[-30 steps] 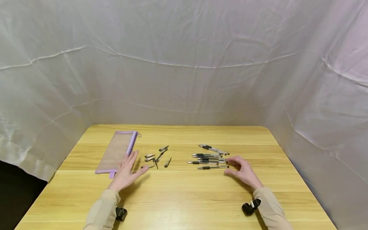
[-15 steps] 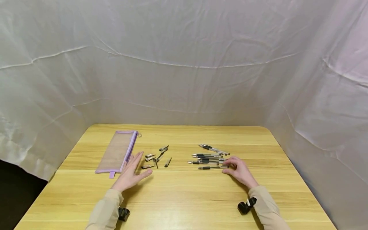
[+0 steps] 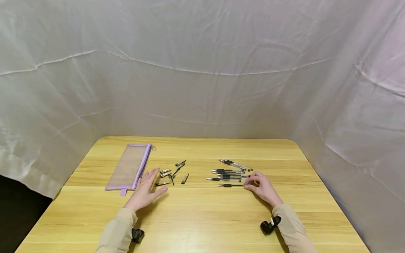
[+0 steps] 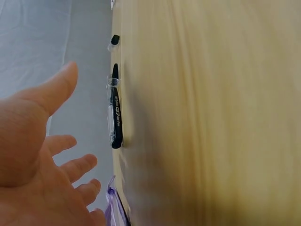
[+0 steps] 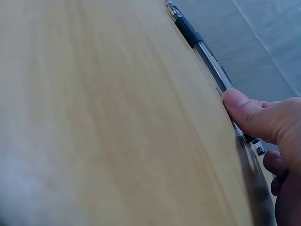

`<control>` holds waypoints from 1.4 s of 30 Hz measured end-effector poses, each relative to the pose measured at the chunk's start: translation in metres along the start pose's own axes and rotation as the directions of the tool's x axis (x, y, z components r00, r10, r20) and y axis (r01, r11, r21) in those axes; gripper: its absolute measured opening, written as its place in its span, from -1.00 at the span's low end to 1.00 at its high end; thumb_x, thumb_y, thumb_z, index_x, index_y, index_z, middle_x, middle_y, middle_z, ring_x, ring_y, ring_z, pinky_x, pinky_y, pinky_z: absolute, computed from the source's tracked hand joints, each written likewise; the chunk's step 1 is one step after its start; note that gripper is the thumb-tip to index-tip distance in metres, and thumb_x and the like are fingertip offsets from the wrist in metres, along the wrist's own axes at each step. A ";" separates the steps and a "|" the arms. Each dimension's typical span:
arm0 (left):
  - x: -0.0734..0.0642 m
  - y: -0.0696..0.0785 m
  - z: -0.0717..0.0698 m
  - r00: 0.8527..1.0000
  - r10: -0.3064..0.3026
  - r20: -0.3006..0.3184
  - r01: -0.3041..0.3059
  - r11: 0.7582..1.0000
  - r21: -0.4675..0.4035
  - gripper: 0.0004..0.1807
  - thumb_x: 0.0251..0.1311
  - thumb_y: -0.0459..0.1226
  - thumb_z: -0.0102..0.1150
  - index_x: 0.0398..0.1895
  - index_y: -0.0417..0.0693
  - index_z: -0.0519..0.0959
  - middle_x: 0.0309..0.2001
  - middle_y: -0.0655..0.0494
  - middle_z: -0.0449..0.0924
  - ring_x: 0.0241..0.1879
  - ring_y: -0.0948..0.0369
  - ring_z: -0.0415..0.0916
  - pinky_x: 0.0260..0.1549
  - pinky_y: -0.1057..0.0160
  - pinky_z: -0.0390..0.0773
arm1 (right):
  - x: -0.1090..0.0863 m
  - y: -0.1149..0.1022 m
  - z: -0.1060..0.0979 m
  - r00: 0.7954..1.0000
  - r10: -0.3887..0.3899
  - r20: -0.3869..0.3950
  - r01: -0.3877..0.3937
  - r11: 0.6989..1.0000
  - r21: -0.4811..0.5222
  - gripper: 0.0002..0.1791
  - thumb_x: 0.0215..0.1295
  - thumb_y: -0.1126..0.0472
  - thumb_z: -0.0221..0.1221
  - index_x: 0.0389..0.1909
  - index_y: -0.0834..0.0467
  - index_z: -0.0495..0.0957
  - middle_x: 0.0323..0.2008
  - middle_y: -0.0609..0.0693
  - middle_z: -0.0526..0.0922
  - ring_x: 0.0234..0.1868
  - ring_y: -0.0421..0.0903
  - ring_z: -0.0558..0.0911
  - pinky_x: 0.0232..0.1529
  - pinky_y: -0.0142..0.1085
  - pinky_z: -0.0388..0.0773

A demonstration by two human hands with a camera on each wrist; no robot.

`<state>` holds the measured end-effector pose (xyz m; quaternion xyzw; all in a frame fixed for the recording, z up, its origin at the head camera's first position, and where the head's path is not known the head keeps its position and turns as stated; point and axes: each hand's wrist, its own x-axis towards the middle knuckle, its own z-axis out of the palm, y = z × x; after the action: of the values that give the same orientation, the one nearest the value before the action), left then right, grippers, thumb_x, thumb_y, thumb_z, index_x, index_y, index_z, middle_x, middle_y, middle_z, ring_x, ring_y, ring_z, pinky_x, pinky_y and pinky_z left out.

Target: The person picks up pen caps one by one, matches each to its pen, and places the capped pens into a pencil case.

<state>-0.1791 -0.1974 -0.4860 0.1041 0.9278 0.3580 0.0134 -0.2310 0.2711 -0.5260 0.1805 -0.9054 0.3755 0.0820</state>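
My right hand (image 3: 264, 190) pinches the rear part of the nearest gel pen (image 3: 226, 185), thumb on its clear barrel in the right wrist view. This uncapped pen lies with its black grip (image 5: 188, 32) and tip pointing left. Just beyond it lie several more uncapped pens (image 3: 228, 172), roughly side by side. On the left, my left hand (image 3: 143, 192) hovers with fingers spread, holding nothing. Beside its fingertips lie several loose clear pen caps with black clips (image 3: 185, 179); one cap (image 4: 115, 115) shows lettering in the left wrist view.
A purple-edged mesh zip pouch (image 3: 126, 168) lies flat on the left of the wooden table (image 3: 202, 218), its near right edge partly behind my left hand. Pale cloth (image 3: 202, 98) hangs behind the table and along both sides.
My right hand has moved slightly left and taken the nearest pen's rear end between thumb and fingers. My left hand has shifted a little right and toward me, away from the pouch.
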 end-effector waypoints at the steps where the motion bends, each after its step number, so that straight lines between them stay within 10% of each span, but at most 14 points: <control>1: 0.000 0.000 0.000 1.000 0.002 -0.001 -0.002 1.000 -0.005 -0.01 0.31 0.07 0.21 0.59 -0.22 -0.03 0.58 -0.35 -0.10 0.56 -0.37 -0.28 0.45 -0.43 -0.34 | 0.000 0.000 0.000 1.000 -0.005 -0.001 0.005 1.000 -0.001 -0.89 0.13 0.26 0.44 -0.42 -0.02 0.72 -0.32 -0.11 0.60 -0.24 -0.21 0.54 -0.13 -0.37 0.53; 12: 0.002 0.009 0.008 0.998 -0.028 -0.054 0.025 0.998 -0.058 0.00 0.25 0.01 0.31 0.57 -0.27 0.03 0.56 -0.38 -0.02 0.55 -0.37 -0.18 0.46 -0.41 -0.17 | -0.005 -0.009 -0.003 0.999 0.031 -0.026 -0.031 0.999 -0.022 -0.89 0.13 0.23 0.45 -0.36 -0.04 0.72 -0.26 -0.13 0.72 -0.18 -0.26 0.57 -0.08 -0.36 0.53; 26: 0.018 0.032 0.030 0.968 -0.159 -0.196 0.104 0.958 -0.268 -0.32 0.10 -0.16 0.49 0.25 -0.27 0.49 0.14 -0.24 0.58 0.12 -0.13 0.53 0.17 -0.14 0.53 | -0.009 -0.017 -0.001 0.998 0.064 -0.024 -0.060 0.991 0.121 -0.89 0.11 0.25 0.45 -0.33 0.03 0.74 -0.26 -0.02 0.76 -0.27 -0.40 0.59 -0.19 -0.46 0.58; 42: 0.052 0.053 0.049 0.966 -0.206 -0.159 0.182 0.971 -0.153 -0.66 0.02 -0.15 0.54 -0.22 -0.15 0.69 -0.29 0.06 0.72 -0.27 0.18 0.60 -0.19 0.12 0.60 | -0.007 -0.020 0.001 0.997 0.080 0.021 -0.082 0.988 0.135 -0.90 0.13 0.24 0.44 -0.35 0.01 0.73 -0.27 -0.05 0.72 -0.27 -0.36 0.57 -0.17 -0.45 0.55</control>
<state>-0.2158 -0.1161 -0.4851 -0.0200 0.9044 0.4256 -0.0251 -0.2165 0.2592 -0.5157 0.1518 -0.8850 0.4377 0.0474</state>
